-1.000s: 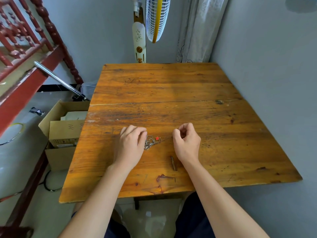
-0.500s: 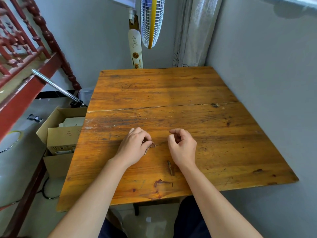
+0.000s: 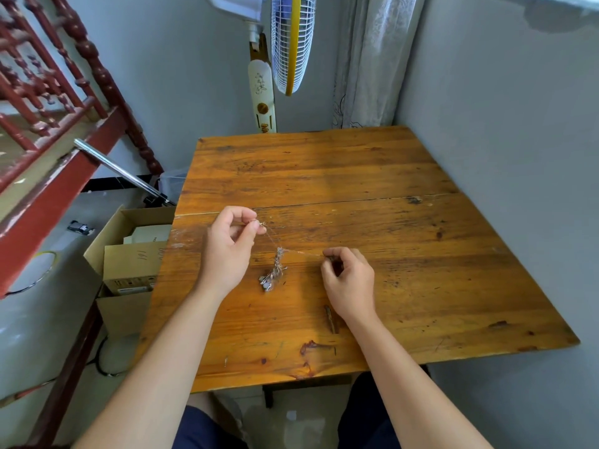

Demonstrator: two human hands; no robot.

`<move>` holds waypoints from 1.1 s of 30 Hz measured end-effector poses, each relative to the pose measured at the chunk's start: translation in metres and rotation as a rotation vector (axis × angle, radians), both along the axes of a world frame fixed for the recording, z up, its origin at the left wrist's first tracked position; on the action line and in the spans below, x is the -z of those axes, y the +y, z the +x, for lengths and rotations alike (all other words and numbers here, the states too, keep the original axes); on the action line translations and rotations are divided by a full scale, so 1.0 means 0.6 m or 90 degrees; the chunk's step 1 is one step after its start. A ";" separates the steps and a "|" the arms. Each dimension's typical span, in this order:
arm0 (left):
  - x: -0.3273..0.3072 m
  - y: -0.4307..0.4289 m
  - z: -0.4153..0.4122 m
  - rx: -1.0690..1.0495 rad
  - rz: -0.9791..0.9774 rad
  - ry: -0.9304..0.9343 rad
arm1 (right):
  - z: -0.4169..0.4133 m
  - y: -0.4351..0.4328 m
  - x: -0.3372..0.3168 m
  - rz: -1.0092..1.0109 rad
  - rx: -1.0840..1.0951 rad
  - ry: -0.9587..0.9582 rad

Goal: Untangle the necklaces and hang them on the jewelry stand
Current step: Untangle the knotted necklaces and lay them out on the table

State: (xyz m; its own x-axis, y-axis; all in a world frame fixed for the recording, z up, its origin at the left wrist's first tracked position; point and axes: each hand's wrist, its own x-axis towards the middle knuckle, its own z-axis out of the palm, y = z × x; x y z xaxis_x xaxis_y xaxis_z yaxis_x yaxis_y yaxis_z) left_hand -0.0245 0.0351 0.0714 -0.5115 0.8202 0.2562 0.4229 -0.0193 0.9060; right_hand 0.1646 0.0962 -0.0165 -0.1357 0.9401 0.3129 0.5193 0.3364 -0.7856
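Necklaces [image 3: 274,273]: one tangle, left hand [image 3: 228,251], right hand [image 3: 348,280]

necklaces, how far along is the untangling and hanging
Done: nothing visibly; no necklace is separated, and nothing to hang them on is in view. In hand: the left hand and right hand each pinch a thin chain, pulled taut between them, with the tangled necklaces bunched in one clump below, over the table. Left: working the clump apart, then hanging every necklace.
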 end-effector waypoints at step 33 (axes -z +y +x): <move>-0.024 -0.045 0.041 -0.055 0.043 -0.179 | -0.007 -0.019 -0.006 0.123 -0.131 -0.171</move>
